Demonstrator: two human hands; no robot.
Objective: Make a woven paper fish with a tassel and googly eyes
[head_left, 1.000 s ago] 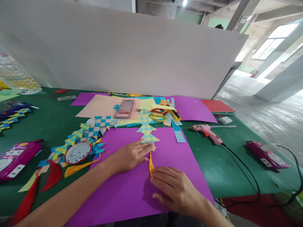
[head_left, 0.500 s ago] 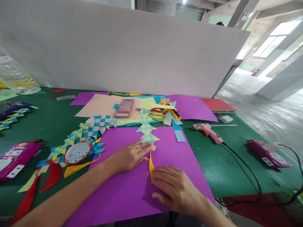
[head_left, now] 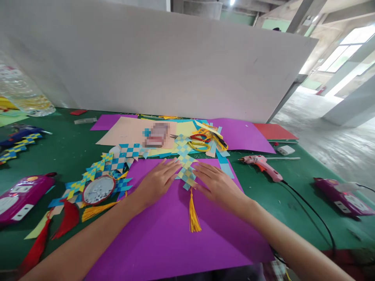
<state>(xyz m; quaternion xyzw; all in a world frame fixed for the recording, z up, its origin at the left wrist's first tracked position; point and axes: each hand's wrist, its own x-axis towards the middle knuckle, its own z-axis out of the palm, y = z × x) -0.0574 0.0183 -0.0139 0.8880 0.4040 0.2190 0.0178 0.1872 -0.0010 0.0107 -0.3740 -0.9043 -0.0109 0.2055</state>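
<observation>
open: near part, purple sheet (head_left: 175,253) | blocks: tassel (head_left: 195,218); beyond, scissors (head_left: 199,150), seemingly tangled

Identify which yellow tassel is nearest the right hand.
The tassel at the near end of the checkered strip, on the purple sheet; the other tassel lies beside the dish.

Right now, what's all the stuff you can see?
Woven strip: one, yellow and blue, under fingertips
Yellow tassels: two, below strip, left
Red tassels: two, left
Woven pieces: several, mixed colours, left
Dish: one, red-rimmed, left
Purple sheets: three, front and back
Peach sheet: one, back
Red sheet: one, back right
Scissors: count unclear, red and yellow handles, back
Glue gun: one, pink, right
Power strips: two, magenta, both sides
Bottle: one, clear, far left
Board: one, grey, behind
Table: one, green, underneath
Left hand, right hand: one each, bare, centre
</observation>
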